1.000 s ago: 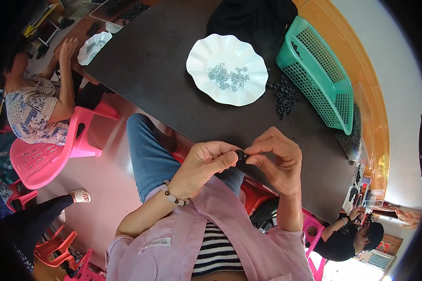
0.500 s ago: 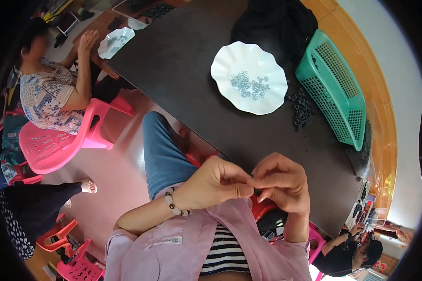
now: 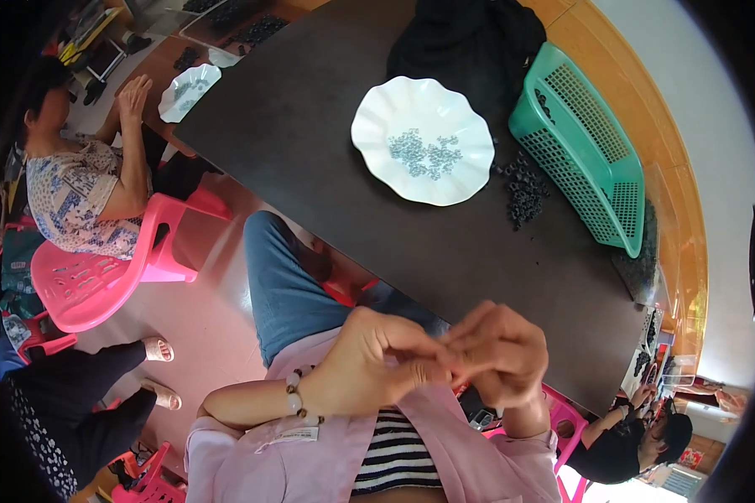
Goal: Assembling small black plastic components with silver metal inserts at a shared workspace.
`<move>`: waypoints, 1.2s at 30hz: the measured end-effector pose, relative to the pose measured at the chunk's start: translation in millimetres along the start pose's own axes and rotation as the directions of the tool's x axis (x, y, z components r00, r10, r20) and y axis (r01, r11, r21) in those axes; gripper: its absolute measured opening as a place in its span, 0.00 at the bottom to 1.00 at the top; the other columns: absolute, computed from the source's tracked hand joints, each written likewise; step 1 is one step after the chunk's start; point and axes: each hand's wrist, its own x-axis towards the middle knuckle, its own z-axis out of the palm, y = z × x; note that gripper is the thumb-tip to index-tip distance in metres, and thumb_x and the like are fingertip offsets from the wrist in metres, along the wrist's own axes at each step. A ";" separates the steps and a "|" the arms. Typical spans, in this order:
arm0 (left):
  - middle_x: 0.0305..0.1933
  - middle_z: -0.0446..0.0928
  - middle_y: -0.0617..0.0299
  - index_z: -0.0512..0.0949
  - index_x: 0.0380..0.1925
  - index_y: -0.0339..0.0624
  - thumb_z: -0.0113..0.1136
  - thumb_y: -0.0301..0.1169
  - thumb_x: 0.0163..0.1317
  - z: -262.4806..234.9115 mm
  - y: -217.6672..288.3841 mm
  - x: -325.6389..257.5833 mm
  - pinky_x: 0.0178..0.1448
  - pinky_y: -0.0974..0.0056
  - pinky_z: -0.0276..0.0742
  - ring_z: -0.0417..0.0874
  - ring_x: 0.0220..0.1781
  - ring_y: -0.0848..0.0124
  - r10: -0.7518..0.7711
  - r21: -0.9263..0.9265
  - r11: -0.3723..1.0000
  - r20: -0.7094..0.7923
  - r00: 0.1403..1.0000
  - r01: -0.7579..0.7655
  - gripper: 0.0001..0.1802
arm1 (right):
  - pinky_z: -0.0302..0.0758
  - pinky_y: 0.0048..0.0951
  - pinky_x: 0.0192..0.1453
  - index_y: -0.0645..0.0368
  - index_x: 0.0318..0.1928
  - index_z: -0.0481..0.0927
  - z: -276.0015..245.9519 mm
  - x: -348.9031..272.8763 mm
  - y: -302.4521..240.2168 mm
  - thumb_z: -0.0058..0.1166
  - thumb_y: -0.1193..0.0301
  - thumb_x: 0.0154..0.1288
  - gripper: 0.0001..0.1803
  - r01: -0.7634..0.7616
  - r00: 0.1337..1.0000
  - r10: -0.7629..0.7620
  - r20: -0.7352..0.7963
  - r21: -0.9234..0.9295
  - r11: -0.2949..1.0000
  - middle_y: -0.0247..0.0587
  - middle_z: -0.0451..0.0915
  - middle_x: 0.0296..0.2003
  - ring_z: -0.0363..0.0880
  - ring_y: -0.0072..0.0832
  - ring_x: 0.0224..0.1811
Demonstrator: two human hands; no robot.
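Above my lap, at the table's near edge, my left hand (image 3: 382, 362) and my right hand (image 3: 502, 356) meet fingertip to fingertip. Both are closed in a pinch, and the right one is smeared by motion. A small black part showed between their fingertips a moment earlier; now the fingers and blur hide it. Beyond them on the dark table (image 3: 310, 151) sits a white plate with a wavy rim (image 3: 369, 155), holding many tiny grey-clear pieces in two clusters. Right of the plate lies a loose heap of small black parts (image 3: 524, 197).
A green perforated basket (image 3: 575, 159) stands along the table's right side, with a few black parts inside. Black cloth (image 3: 470, 50) lies at the far edge. A seated person (image 3: 88, 184) is at left near another white plate (image 3: 176, 109); another person (image 3: 621, 448) works at lower right.
My hands have come slightly lower and turned a little, staying together; the small black part no longer shows. The view has shifted, so the plate and basket appear further left.
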 end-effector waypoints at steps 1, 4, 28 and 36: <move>0.28 0.84 0.60 0.85 0.33 0.34 0.67 0.23 0.56 1.2 -9.2 4.0 0.33 0.73 0.76 0.82 0.28 0.79 -0.093 -0.089 0.992 -0.061 0.994 0.087 0.05 | 0.78 0.31 0.39 0.63 0.36 0.85 0.1 0.6 3.5 0.57 0.90 0.42 0.18 -0.031 0.999 0.029 -0.031 -0.072 0.997 0.43 0.79 0.31 0.80 0.35 0.36; 0.29 0.83 0.63 0.84 0.37 0.32 0.63 0.26 0.63 -5.3 -33.9 27.8 0.33 0.75 0.75 0.78 0.28 0.82 -0.134 -0.193 0.974 -0.088 0.987 0.115 0.08 | 0.76 0.27 0.41 0.63 0.40 0.83 -5.2 6.4 21.4 0.57 0.88 0.47 0.17 -0.119 0.992 0.105 -0.075 -0.217 0.969 0.42 0.79 0.32 0.79 0.33 0.37; 0.29 0.75 0.68 0.79 0.44 0.36 0.53 0.36 0.71 6.9 -67.2 57.1 0.33 0.73 0.67 0.71 0.27 0.79 -0.257 -0.428 0.884 -0.108 0.960 0.189 0.14 | 0.78 0.25 0.37 0.63 0.40 0.86 -411.2 -114.1 16.2 0.58 0.68 0.61 0.12 -0.863 0.332 -0.047 -0.942 -0.324 0.388 0.40 0.84 0.27 0.83 0.22 0.29; 0.30 0.77 0.67 0.80 0.43 0.33 0.53 0.36 0.71 3.3 -64.9 55.3 0.36 0.74 0.69 0.72 0.29 0.79 -0.263 -0.447 0.872 -0.085 0.961 0.199 0.15 | 0.78 0.29 0.37 0.61 0.46 0.85 -475.1 -150.3 67.6 0.61 0.62 0.54 0.20 -0.862 0.488 0.019 -0.873 -0.485 -0.150 0.48 0.85 0.32 0.84 0.30 0.31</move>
